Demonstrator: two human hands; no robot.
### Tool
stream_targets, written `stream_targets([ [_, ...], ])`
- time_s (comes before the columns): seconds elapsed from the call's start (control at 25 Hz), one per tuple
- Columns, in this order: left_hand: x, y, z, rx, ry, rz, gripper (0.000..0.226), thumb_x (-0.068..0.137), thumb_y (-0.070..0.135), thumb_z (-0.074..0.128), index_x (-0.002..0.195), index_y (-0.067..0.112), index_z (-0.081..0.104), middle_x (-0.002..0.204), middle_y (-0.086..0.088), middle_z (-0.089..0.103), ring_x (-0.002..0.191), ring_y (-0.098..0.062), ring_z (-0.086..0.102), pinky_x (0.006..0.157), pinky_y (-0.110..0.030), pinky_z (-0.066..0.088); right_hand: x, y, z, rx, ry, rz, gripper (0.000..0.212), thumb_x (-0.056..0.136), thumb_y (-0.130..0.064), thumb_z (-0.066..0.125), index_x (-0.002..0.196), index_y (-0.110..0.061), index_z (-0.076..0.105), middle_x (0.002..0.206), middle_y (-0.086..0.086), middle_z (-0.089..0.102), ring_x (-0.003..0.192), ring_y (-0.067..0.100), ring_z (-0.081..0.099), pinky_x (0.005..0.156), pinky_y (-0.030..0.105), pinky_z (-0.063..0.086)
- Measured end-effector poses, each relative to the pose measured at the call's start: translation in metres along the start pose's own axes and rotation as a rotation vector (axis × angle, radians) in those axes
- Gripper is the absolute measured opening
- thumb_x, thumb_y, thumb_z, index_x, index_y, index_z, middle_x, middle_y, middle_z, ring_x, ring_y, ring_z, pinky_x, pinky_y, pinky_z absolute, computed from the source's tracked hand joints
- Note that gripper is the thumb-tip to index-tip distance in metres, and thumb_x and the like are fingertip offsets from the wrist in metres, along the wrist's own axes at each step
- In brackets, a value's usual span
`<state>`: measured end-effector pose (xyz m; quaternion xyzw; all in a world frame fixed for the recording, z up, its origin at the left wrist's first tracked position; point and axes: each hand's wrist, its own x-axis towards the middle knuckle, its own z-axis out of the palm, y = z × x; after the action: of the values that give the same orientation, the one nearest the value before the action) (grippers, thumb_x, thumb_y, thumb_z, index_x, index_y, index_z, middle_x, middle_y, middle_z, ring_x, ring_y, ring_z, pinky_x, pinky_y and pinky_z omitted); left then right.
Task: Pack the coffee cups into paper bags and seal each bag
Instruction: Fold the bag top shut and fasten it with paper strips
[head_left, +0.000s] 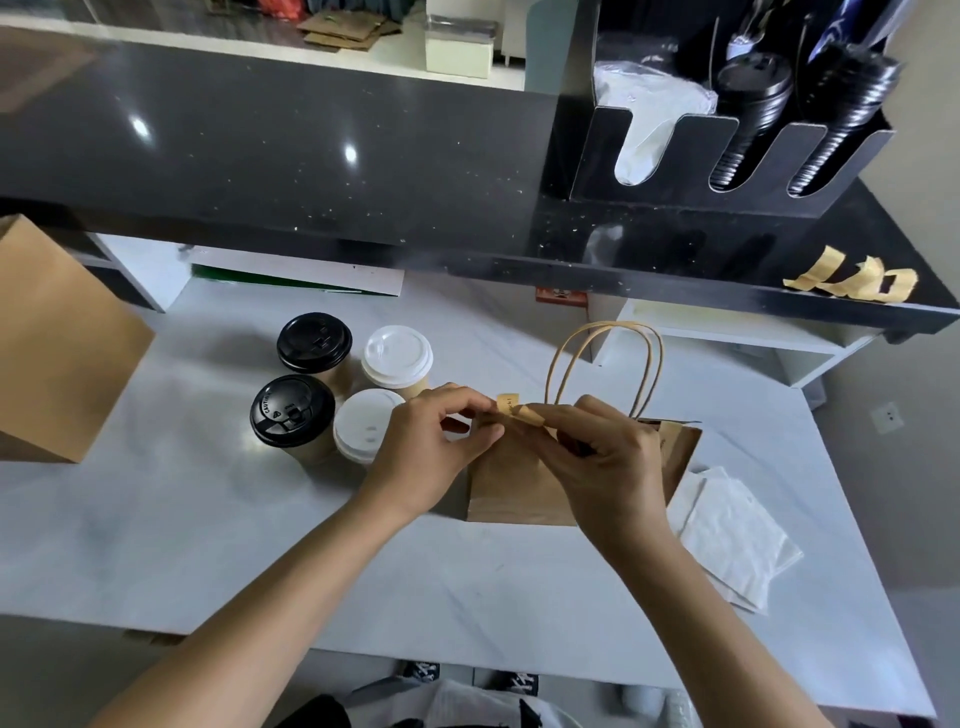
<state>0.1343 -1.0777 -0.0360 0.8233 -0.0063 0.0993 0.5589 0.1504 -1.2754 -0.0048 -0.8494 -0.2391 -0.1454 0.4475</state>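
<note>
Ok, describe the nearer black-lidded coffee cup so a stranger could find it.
On the white table, four lidded paper cups cluster left of the brown handled paper bag. It is the black-lidded cup at the cluster's front left, beside a white-lidded cup, nearer than the other black one.

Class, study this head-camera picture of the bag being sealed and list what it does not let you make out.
1. Inside of the paper bag, head view: the hands hide its mouth.
2. Print on the tape strip pinched by the left hand and right hand: too small.
3. The second bag: cut off by the left edge.
</note>
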Motion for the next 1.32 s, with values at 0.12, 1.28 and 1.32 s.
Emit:
stream_targets([
  [0.12,0.002,0.0,-0.002,-0.036,-0.004,-0.033,0.017,0.083,0.013,0.083,0.093,0.027,0.076,0.09,0.015,0.074,0.09,-0.013,0.071,0.083,-0.037,0.059,0.005,0.002,0.003,-0.083,-0.015,0.024,0.016,0.088,-0.024,0.082,0.102,-0.031,0.082,0.064,-0.005,0.054,0.057,0.016,0.05,0.047,0.038,0.041],
  [1.28,0.012,0.003,-0.011,0.241,-0.168,0.043,0.021,0.093,0.02,0.072,0.11,0.03,0.077,0.106,0.022,0.072,0.109,-0.01,0.055,0.095,-0.032,0.046,0.011,0.016,0.003,-0.171,-0.175,-0.134,0.015,0.088,-0.017,0.081,0.1,-0.026,0.079,0.072,-0.024,0.048,0.06,0.007,0.044,0.046,0.035,0.043],
  [1.32,0.012,0.003,-0.011,0.246,-0.166,0.045,0.021,0.093,0.02,0.072,0.11,0.03,0.077,0.105,0.022,0.073,0.108,-0.011,0.056,0.094,-0.033,0.047,0.01,0.017,0.002,-0.173,-0.17,-0.152,0.015,0.088,-0.016,0.081,0.099,-0.026,0.079,0.073,-0.03,0.044,0.06,0.005,0.042,0.046,0.034,0.043],
])
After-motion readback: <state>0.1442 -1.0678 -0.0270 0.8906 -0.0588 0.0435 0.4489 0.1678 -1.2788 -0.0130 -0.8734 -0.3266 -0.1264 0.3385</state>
